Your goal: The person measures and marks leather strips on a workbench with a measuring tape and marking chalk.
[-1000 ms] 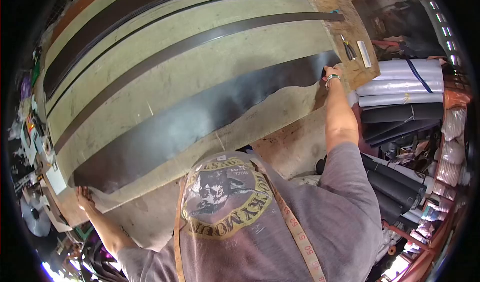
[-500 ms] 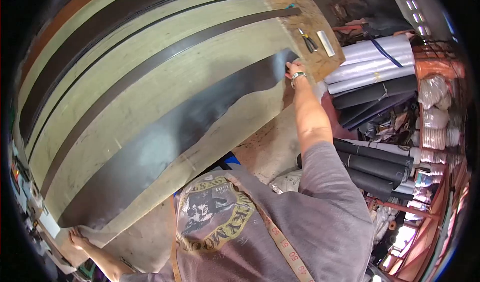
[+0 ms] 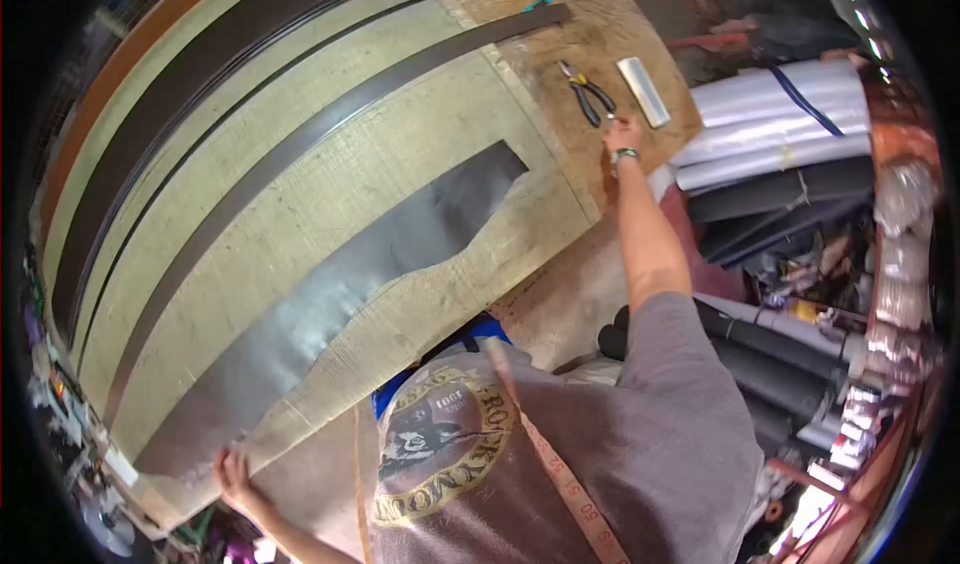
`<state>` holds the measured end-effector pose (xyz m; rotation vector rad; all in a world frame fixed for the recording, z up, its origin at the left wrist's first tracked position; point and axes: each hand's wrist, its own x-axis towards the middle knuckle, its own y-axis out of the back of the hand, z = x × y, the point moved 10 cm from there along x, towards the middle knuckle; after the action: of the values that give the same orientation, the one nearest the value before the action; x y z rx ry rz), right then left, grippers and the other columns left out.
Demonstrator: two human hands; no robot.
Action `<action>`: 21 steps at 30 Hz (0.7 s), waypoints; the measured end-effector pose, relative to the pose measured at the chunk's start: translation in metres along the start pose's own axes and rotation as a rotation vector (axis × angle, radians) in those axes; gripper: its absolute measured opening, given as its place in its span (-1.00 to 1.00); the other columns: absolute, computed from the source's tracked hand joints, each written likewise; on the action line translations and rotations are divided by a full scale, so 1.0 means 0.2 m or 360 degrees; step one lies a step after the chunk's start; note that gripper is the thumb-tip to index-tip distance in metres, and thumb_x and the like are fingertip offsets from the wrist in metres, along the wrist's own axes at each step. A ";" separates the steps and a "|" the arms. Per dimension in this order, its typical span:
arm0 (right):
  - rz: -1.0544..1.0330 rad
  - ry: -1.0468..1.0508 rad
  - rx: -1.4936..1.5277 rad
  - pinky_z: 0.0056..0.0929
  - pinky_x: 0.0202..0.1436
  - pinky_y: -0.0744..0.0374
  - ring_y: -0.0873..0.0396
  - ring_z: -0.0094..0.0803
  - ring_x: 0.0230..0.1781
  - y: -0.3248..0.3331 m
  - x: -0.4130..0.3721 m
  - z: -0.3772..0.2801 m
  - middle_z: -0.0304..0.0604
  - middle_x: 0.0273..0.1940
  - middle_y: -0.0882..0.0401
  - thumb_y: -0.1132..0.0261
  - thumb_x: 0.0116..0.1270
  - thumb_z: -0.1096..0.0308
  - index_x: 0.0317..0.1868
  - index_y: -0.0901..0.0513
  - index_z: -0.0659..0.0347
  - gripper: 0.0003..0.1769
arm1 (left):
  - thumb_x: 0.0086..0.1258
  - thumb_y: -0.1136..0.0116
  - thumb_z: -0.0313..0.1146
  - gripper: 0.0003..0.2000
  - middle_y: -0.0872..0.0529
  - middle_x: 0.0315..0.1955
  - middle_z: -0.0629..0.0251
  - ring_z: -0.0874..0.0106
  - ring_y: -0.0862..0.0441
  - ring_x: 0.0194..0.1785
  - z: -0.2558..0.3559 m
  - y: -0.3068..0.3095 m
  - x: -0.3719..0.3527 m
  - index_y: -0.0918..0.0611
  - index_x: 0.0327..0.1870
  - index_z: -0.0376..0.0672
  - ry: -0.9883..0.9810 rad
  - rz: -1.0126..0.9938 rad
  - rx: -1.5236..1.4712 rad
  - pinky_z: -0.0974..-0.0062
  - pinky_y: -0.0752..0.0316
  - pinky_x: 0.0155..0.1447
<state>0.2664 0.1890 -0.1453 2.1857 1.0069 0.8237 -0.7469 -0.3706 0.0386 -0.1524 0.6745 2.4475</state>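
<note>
A dark leather-like piece (image 3: 400,234) with one straight and one wavy edge lies across the table, its right end flat on the boards. My left hand (image 3: 233,476) is at its near left edge, fingers stretched and apart. My right hand (image 3: 622,134) is over the wooden board at the right, fingers drawn together by a small shiny thing; what they hold is too small to name. Just beyond the fingertips lie black-and-yellow pliers (image 3: 587,94). A pale, bar-shaped block (image 3: 643,92) sits right of them.
Long dark strips (image 3: 350,109) run along the table (image 3: 440,114), one reaching onto the wooden board (image 3: 560,49). A teal-handled tool (image 3: 538,4) lies beyond it. Rolls of silvery sheet (image 3: 780,114) and black material (image 3: 780,189) are stacked at right. A tape measure (image 3: 560,474) hangs over my shirt.
My right hand has let go of the dark piece's right end and moved up to the board by the pliers. My left hand has shifted right along the near edge.
</note>
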 end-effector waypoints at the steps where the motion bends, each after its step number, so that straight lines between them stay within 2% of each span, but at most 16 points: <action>1: -0.0015 -0.0007 -0.0007 -0.41 -0.49 -0.61 -0.68 -0.37 -0.51 -0.04 0.09 0.03 -0.14 -0.35 -0.70 -0.26 0.39 0.34 0.00 -0.61 0.27 -0.76 | 0.40 -0.30 -0.30 -0.58 -0.62 0.19 0.09 0.26 -0.56 0.26 0.24 -0.39 -0.22 -0.61 0.22 -0.31 -0.0150 -0.0329 -0.0010 0.32 -0.44 0.36; 2: -0.0071 -0.0169 0.0018 -0.30 -0.20 -0.60 -0.70 -0.24 -0.29 -0.06 0.13 0.05 -0.05 -0.25 -0.73 -0.30 0.36 0.24 -0.03 -0.65 0.25 -0.71 | 0.34 -0.39 -0.13 -0.45 -0.59 0.27 -0.01 0.17 -0.53 0.35 0.50 -0.75 -0.48 -0.60 0.23 -0.32 -0.0159 -0.0701 -0.0302 0.22 -0.36 0.44; 3: -0.0138 -0.0327 0.0027 -0.18 0.09 -0.59 -0.72 -0.10 -0.07 -0.05 0.12 0.02 0.04 -0.14 -0.76 -0.33 0.32 0.14 -0.05 -0.68 0.23 -0.65 | 0.27 -0.43 -0.02 -0.40 -0.59 0.27 -0.07 0.09 -0.51 0.36 0.61 -0.97 -0.68 -0.64 0.18 -0.33 -0.0169 -0.0997 -0.0376 0.07 -0.30 0.47; 4: -0.0176 -0.0297 -0.0178 -0.18 0.07 -0.59 -0.72 -0.10 -0.08 0.01 0.09 -0.14 0.01 -0.14 -0.76 -0.36 0.31 0.08 -0.06 -0.68 0.23 -0.61 | 0.20 -0.47 0.09 -0.34 -0.59 0.28 -0.12 0.01 -0.50 0.37 0.71 -1.16 -0.87 -0.68 0.13 -0.33 -0.0182 -0.1297 -0.0455 -0.08 -0.24 0.49; 5: -0.0199 -0.0268 -0.0376 -0.18 0.06 -0.59 -0.72 -0.11 -0.09 0.06 0.04 -0.31 -0.02 -0.15 -0.76 -0.38 0.30 0.01 -0.06 -0.67 0.22 -0.56 | 0.16 -0.49 0.13 -0.38 -0.69 0.14 -0.13 -0.02 -0.52 0.35 0.89 -1.34 -1.04 -0.76 -0.03 -0.31 -0.0186 -0.1611 -0.0739 -0.14 -0.23 0.47; 7: -0.0204 -0.0216 -0.0441 -0.16 0.03 -0.60 -0.72 -0.11 -0.11 0.01 0.07 -0.26 -0.02 -0.15 -0.76 -0.40 0.29 -0.01 -0.07 -0.66 0.22 -0.55 | 0.16 -0.47 0.16 -0.44 -0.77 -0.04 -0.11 -0.07 -0.58 0.28 1.04 -1.51 -1.22 -0.80 -0.18 -0.27 -0.0125 -0.1967 -0.1015 -0.12 -0.28 0.42; 9: -0.0182 -0.0136 -0.0460 -0.15 -0.01 -0.61 -0.72 -0.08 -0.12 0.02 0.06 -0.31 0.03 -0.19 -0.75 -0.37 0.32 -0.03 -0.06 -0.65 0.22 -0.55 | 0.13 -0.52 0.12 -0.47 -0.80 -0.13 -0.05 0.01 -0.67 0.14 1.06 -1.52 -1.24 -0.80 -0.20 -0.27 -0.0213 -0.2033 -0.0998 -0.09 -0.30 0.40; 11: -0.0185 -0.0099 -0.0303 -0.21 -0.04 -0.62 -0.73 -0.12 -0.15 0.02 0.04 -0.31 0.00 -0.23 -0.76 -0.36 0.33 -0.02 -0.06 -0.65 0.21 -0.56 | 0.14 -0.55 0.03 -0.52 -0.80 -0.22 0.03 0.10 -0.71 0.00 1.03 -1.48 -1.24 -0.80 -0.22 -0.28 -0.0111 -0.2153 -0.0878 -0.06 -0.33 0.37; 14: -0.0301 -0.0057 -0.0099 -0.26 -0.11 -0.64 -0.75 -0.25 -0.33 0.03 0.02 -0.32 -0.05 -0.27 -0.76 -0.38 0.33 0.06 -0.05 -0.65 0.26 -0.58 | 0.13 -0.59 -0.05 -0.60 -0.80 -0.36 0.16 0.23 -0.73 -0.21 1.08 -1.46 -1.26 -0.81 -0.29 -0.26 -0.0091 -0.2438 -0.0601 -0.01 -0.41 0.29; 15: -0.0340 -0.0137 -0.0081 -0.29 -0.25 -0.62 -0.71 -0.29 -0.41 0.02 0.03 -0.27 -0.07 -0.32 -0.73 -0.39 0.34 0.09 -0.03 -0.64 0.28 -0.59 | 0.12 -0.60 -0.08 -0.62 -0.80 -0.42 0.21 0.27 -0.73 -0.28 1.12 -1.46 -1.27 -0.81 -0.32 -0.25 -0.0098 -0.2539 -0.0500 0.01 -0.43 0.26; 16: -0.0391 -0.0209 -0.0067 -0.32 -0.39 -0.60 -0.68 -0.33 -0.49 -0.01 0.05 -0.19 -0.10 -0.36 -0.70 -0.41 0.34 0.13 -0.02 -0.63 0.31 -0.59 | 0.18 -0.58 -0.26 -0.73 -0.76 -0.42 0.19 0.25 -0.71 -0.27 1.16 -1.40 -1.25 -0.79 -0.27 -0.26 -0.0287 -0.2655 -0.0393 0.06 -0.45 0.26; 17: -0.0461 -0.0270 -0.0053 -0.35 -0.54 -0.58 -0.65 -0.36 -0.58 -0.05 0.08 -0.12 -0.13 -0.40 -0.67 -0.42 0.35 0.16 0.00 -0.61 0.33 -0.59 | 0.13 -0.61 -0.32 -0.76 -0.75 -0.42 0.21 0.30 -0.71 -0.28 1.16 -1.26 -1.21 -0.79 -0.29 -0.24 -0.0428 -0.2565 -0.0409 0.06 -0.50 0.20; 18: -0.0540 -0.0424 0.0246 -0.44 -0.69 -0.52 -0.59 -0.40 -0.68 -0.09 0.08 -0.05 -0.13 -0.42 -0.64 -0.39 0.38 0.24 0.04 -0.58 0.36 -0.61 | 0.14 -0.59 -0.32 -0.76 -0.74 -0.43 0.21 0.30 -0.70 -0.29 1.17 -1.11 -1.16 -0.78 -0.30 -0.24 -0.0473 -0.2474 -0.0372 0.07 -0.50 0.18; 20: -0.0630 -0.0697 0.0550 -0.39 -0.60 -0.63 -0.63 -0.35 -0.62 -0.04 0.03 -0.10 -0.07 -0.39 -0.63 -0.37 0.40 0.34 -0.03 -0.56 0.41 -0.69 | 0.15 -0.56 -0.31 -0.77 -0.73 -0.44 0.21 0.31 -0.69 -0.31 1.18 -0.88 -1.12 -0.78 -0.31 -0.25 -0.0444 -0.2350 -0.0142 0.08 -0.49 0.14; 21: -0.0643 -0.0814 0.0757 -0.38 -0.54 -0.69 -0.66 -0.29 -0.56 -0.06 0.06 -0.02 -0.03 -0.34 -0.63 -0.38 0.38 0.36 -0.06 -0.55 0.41 -0.71 | 0.16 -0.54 -0.31 -0.78 -0.73 -0.45 0.20 0.31 -0.68 -0.32 1.19 -0.77 -1.13 -0.77 -0.31 -0.25 -0.0439 -0.2299 -0.0008 0.09 -0.49 0.12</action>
<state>0.2633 0.2060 -0.1484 2.2657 1.3924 -0.1783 -0.4632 -0.2587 0.2357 -0.1984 0.2332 1.0416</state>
